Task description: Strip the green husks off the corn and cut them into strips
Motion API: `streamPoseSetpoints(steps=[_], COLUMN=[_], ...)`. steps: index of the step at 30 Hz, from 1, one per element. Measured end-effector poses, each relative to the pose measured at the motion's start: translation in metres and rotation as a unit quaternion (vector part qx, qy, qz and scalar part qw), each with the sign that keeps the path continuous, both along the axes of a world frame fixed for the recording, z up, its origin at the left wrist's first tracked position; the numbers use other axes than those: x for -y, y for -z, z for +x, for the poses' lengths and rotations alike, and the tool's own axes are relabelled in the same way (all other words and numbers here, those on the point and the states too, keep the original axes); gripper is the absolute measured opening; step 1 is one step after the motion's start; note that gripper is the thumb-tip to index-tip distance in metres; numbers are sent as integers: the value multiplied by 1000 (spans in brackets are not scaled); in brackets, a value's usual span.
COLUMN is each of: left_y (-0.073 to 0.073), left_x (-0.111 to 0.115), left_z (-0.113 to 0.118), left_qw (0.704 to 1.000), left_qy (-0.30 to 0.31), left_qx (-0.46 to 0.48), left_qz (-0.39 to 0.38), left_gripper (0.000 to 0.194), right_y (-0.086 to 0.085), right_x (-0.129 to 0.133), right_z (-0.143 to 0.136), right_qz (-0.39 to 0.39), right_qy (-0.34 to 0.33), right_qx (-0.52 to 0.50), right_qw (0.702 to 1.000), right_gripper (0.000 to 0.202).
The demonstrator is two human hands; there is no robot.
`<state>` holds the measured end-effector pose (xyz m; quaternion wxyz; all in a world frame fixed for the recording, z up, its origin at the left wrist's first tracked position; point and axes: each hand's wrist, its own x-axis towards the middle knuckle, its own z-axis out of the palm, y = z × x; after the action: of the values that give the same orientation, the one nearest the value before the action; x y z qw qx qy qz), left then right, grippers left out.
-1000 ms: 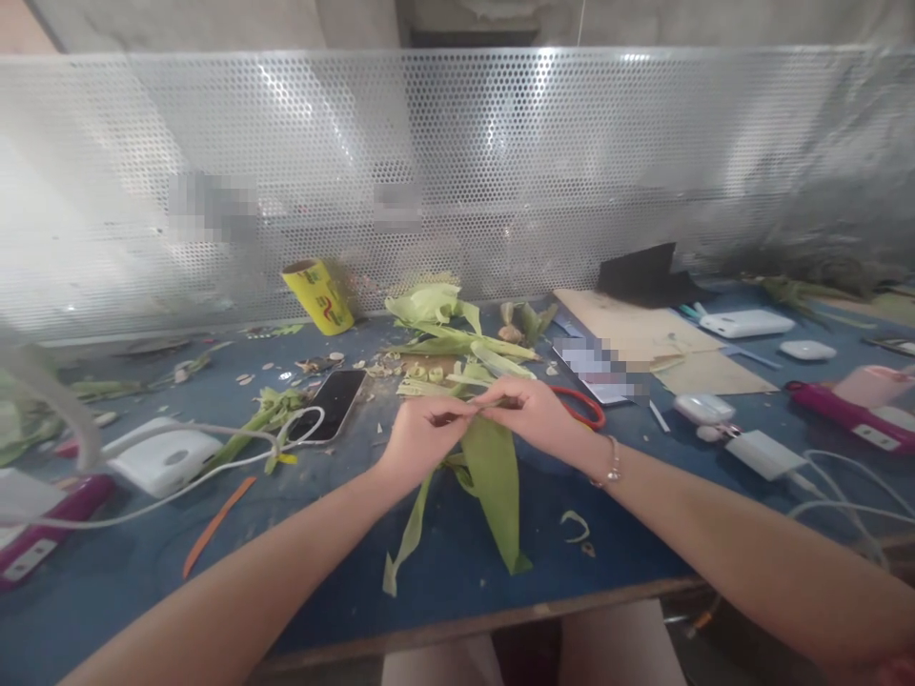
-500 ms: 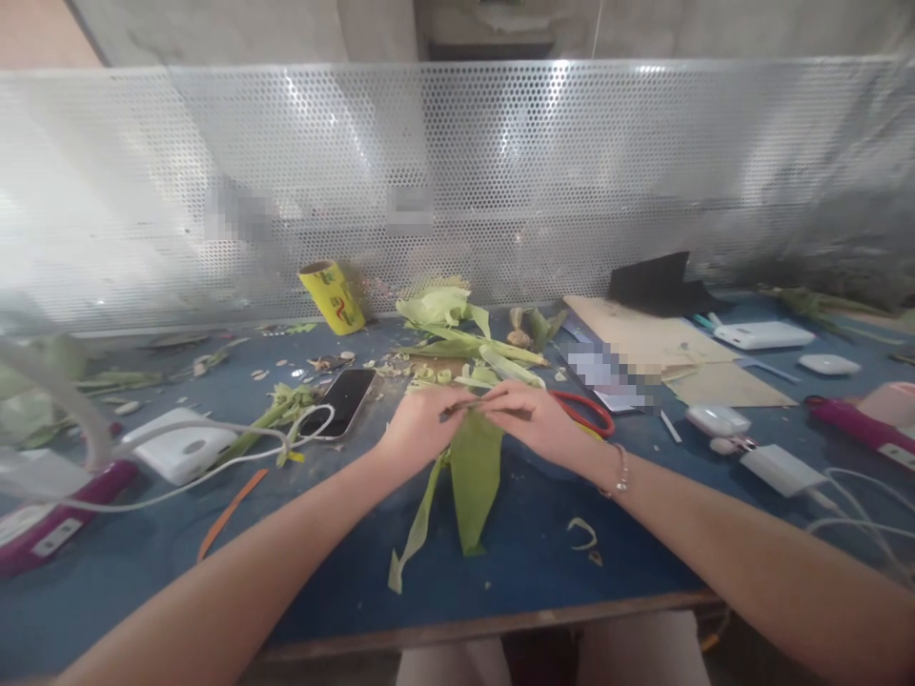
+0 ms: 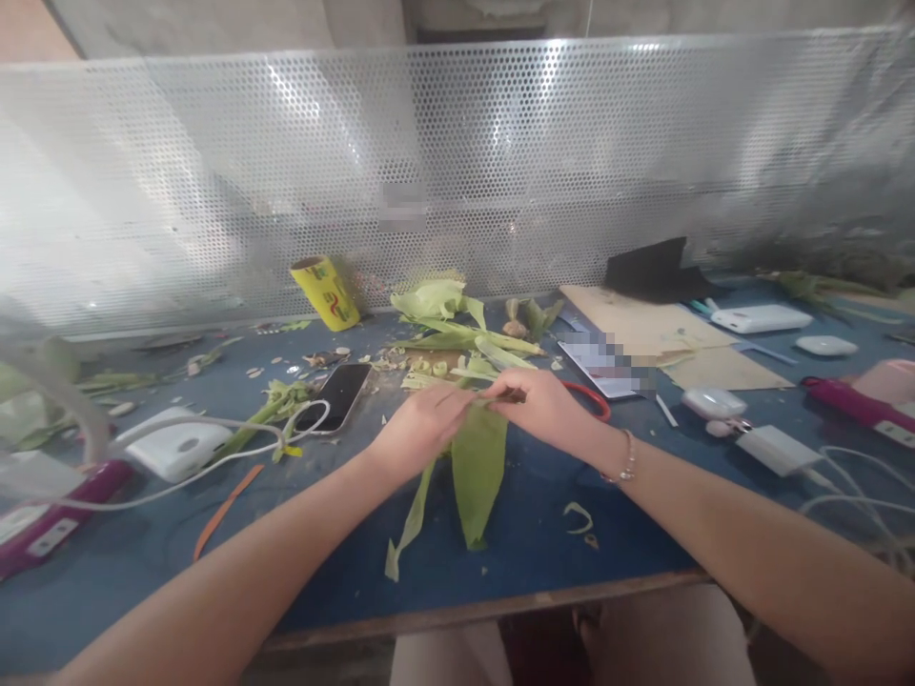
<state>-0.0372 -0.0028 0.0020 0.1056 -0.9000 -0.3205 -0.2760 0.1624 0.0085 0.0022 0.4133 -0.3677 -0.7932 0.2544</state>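
A broad green corn husk (image 3: 477,481) hangs from between my hands, its pointed end towards me. My left hand (image 3: 421,429) has its fingers closed at the husk's upper edge. Beside it, touching or nearly so, my right hand (image 3: 547,408) pinches the same edge; the exact grip is partly hidden by the fingers. From below my left hand trails a narrow pale husk strip (image 3: 409,534). Just beyond both hands lie more husks (image 3: 433,300) and small cut bits. A red loop (image 3: 599,405), perhaps a scissors handle, shows behind my right wrist.
A phone (image 3: 344,393), a white charger box (image 3: 175,446) with a looping cable and an orange strip (image 3: 225,510) lie left. Farther back stands a tilted yellow tube (image 3: 327,295). Cardboard (image 3: 743,370), a printed card (image 3: 597,367) and a white adapter (image 3: 779,448) are right. A perforated metal screen (image 3: 472,143) borders the table.
My right hand's fingers have curled more tightly at the husk's top edge, and its knuckles have risen. The husk is turned slightly. The whole view has shifted a little.
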Motion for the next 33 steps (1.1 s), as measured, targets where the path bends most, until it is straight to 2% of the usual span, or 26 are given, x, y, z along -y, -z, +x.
streamPoseSetpoints(steps=[4,7,9,16,21,27,33], left_y=[3,4,5,8,7,4,4], left_x=[-1,-4,-8,-15,-12,-6,-5], left_z=[1,1,2,9,14,17,14], left_qw=[998,992,990,995,994,992,992], left_qy=[-7,-49,-54,-45,-22,-61,-78], left_qx=[68,108,126,85,92,79,50], left_qz=[-7,-29,-34,-29,-45,-81,-84], left_gripper=[26,24,24,28,20,15,16], right_y=[0,3,6,13,16,14,13], right_x=[-1,-7,-13,-22,-21,-13,-9], right_z=[-5,-9,-10,-4,3,4,2], right_qz=[-53,-48,-35,9,43,41,22], right_qy=[-17,-17,-11,-11,7,21,-22], right_qx=[-63,-66,-71,-47,-15,11,25], right_qw=[996,997,997,999,999,999,999], right_gripper=[6,2,3,7,4,3,5])
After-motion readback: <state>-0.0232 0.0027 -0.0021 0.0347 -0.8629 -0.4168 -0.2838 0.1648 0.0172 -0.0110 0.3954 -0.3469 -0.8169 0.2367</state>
